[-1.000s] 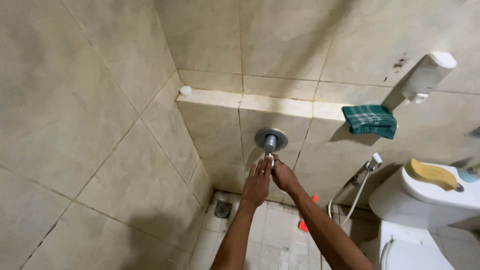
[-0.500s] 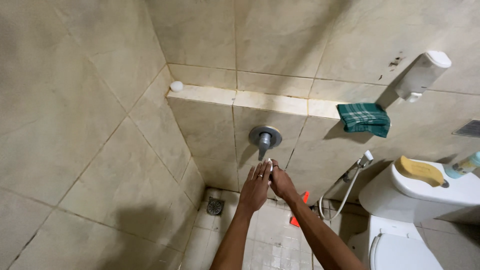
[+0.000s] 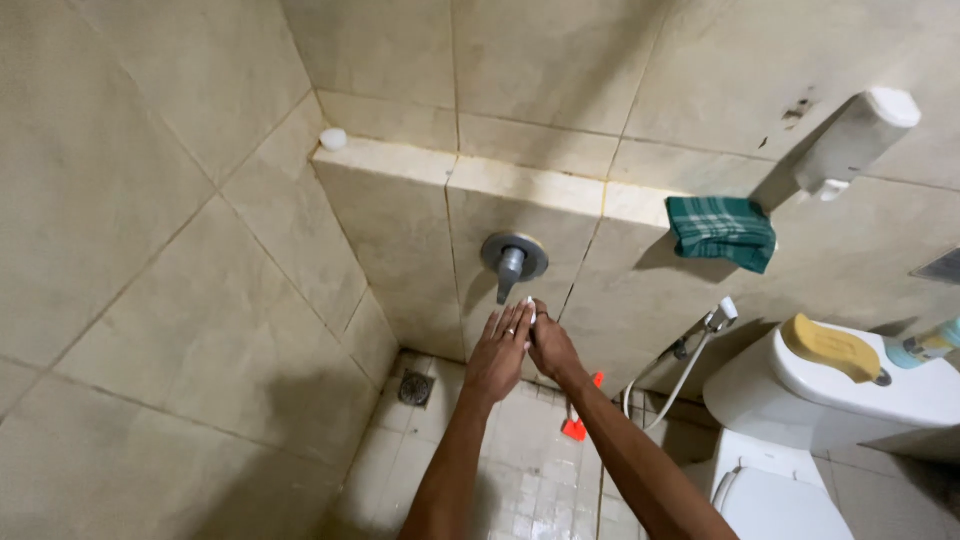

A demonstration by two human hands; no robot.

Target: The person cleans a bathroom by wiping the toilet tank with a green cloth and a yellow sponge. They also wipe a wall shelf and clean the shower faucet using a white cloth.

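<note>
A green checked cloth (image 3: 722, 231) lies on the tiled ledge (image 3: 560, 180) above a white toilet (image 3: 800, 470).
</note>
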